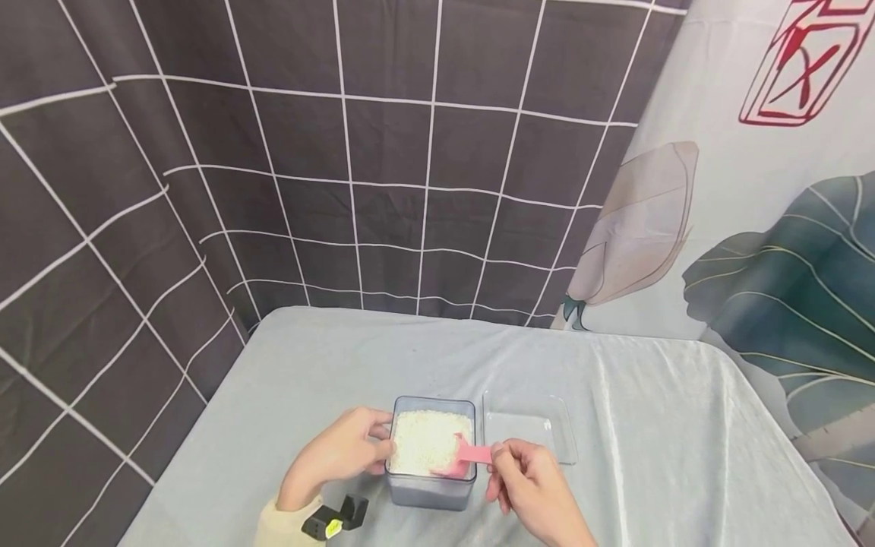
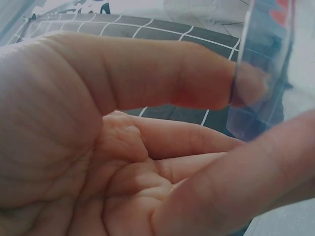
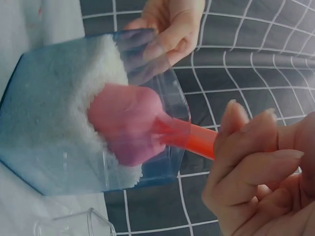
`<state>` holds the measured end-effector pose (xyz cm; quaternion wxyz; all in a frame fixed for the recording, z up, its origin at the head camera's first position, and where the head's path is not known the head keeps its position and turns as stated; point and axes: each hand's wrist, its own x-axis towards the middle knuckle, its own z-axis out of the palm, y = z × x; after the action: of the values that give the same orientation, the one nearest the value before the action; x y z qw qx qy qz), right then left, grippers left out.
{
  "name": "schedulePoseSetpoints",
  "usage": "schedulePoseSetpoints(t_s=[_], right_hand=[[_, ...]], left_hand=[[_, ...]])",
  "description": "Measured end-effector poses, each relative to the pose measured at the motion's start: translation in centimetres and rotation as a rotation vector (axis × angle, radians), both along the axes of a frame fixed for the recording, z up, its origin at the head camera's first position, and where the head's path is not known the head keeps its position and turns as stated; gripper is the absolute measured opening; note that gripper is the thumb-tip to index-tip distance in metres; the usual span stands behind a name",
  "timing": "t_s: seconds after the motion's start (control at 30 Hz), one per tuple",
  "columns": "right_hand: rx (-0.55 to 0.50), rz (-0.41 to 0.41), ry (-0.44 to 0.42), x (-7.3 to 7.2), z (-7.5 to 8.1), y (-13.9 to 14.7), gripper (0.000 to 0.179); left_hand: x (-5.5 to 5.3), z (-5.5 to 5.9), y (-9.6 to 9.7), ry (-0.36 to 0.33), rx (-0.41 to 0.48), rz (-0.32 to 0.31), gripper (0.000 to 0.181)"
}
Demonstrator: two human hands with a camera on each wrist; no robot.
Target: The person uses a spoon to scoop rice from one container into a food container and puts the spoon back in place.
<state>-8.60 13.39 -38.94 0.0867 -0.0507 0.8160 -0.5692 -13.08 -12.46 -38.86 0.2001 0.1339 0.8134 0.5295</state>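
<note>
A see-through blue-grey square container holds white rice. My left hand grips the container's left side, thumb and fingers at its wall. In the left wrist view, one fingertip shows through the clear wall. My right hand pinches the handle of a pink scoop between thumb and fingers. The right wrist view has the scoop's bowl inside the container, partly sunk in the rice at the wall nearest my right hand.
A clear square lid lies just right of the container. Both rest on a table with a pale grey-blue cloth. Behind stands a dark curtain with a white grid, and a leaf-patterned pale curtain hangs at the right.
</note>
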Motion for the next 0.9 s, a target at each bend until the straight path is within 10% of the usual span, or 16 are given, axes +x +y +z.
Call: schedulePoseSetpoints(t_s=[0.9], right_hand=[[-0.101, 0.024, 0.125, -0.2, 0.3, 1.2, 0.036]], left_hand=[[-0.2, 0.3, -0.2, 0.003, -0.009, -0.014, 0.052]])
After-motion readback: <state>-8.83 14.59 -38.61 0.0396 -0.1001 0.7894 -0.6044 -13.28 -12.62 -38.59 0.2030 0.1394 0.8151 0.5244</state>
